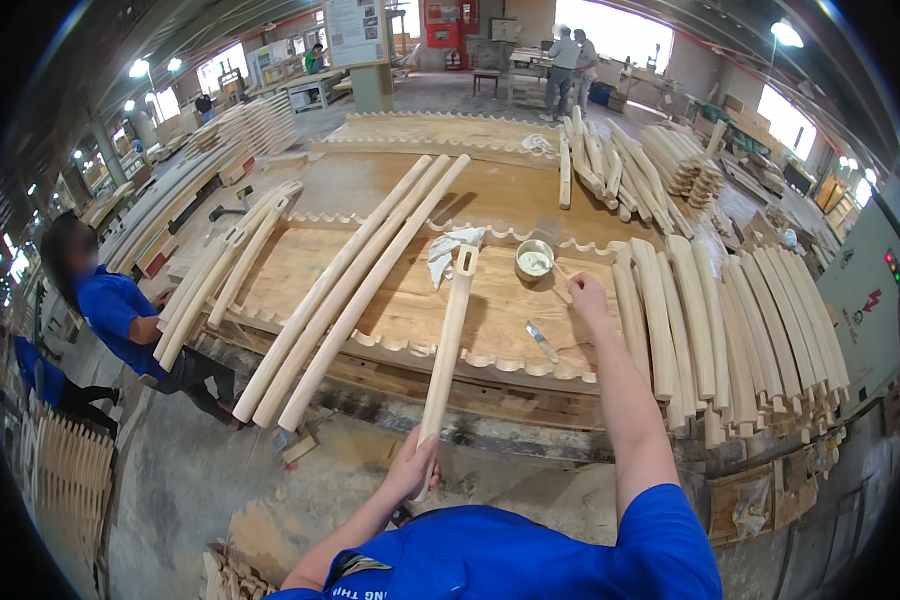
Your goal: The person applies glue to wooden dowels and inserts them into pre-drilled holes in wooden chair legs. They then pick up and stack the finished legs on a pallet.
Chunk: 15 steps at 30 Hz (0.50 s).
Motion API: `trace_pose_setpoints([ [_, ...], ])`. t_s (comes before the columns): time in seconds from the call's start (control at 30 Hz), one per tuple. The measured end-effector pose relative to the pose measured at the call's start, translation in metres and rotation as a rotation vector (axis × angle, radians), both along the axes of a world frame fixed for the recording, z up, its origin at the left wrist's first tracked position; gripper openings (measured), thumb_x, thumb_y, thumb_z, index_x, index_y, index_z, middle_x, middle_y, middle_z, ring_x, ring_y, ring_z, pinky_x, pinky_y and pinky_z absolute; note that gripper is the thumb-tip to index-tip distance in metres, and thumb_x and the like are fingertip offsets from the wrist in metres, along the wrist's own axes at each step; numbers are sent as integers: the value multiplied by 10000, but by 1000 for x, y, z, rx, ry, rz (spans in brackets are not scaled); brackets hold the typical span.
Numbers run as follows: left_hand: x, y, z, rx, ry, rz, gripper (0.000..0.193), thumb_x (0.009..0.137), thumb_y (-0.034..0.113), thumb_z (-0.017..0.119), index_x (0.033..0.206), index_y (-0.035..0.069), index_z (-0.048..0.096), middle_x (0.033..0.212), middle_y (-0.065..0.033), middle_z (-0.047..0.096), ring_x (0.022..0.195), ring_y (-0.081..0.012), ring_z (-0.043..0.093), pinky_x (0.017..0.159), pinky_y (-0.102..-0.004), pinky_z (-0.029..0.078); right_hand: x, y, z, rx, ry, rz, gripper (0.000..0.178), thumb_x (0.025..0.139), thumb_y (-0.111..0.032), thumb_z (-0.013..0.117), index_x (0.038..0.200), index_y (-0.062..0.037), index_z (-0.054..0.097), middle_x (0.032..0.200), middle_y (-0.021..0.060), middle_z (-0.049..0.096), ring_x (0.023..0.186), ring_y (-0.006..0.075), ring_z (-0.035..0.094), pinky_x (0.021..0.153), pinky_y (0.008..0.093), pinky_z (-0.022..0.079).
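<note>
My left hand [410, 467] is wrapped round the near end of a long pale wooden leg [444, 350] with a slot cut through its far end. The leg lies across the notched wooden rack [390, 345]. My right hand [587, 293] is closed just right of a small metal pot [534, 260] of pale paste. A thin stick [562, 270] runs between that hand and the pot; its lower end is hard to make out. A putty knife [542, 341] lies on the board below the pot. Left of the pot is a crumpled white rag [454, 254].
Three long wooden legs [355, 290] rest across the rack to the left. Many more legs [730, 330] are lined up at the right, with a loose pile [620, 170] behind. A co-worker in blue [110, 305] stands at the left end. A grey cabinet [855, 300] is far right.
</note>
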<state>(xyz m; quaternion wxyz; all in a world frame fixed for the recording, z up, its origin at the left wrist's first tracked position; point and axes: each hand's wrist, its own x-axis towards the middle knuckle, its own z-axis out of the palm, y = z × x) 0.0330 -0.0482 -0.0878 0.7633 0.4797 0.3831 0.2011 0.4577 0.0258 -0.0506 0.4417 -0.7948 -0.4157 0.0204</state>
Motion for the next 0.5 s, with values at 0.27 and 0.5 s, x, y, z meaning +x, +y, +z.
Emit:
trace_pose_setpoints([
  [0.27, -12, 9, -2, -11, 57, -6, 359, 970, 364, 393, 1262, 163, 339, 645, -59, 457, 437, -137, 448, 407, -263, 396, -63, 16, 62, -128, -18, 344, 316, 875, -359, 504, 928, -79, 640, 838, 145, 645, 802, 301, 613, 717, 390, 465],
  [0.5, -5, 6, 1, 8, 38, -30, 366, 971, 368, 385, 1268, 158, 340, 642, -59, 460, 434, -137, 452, 404, -259, 395, -75, 22, 69, -166, -175, 236, 295, 863, -381, 530, 876, -112, 649, 849, 121, 655, 804, 312, 616, 684, 414, 475],
])
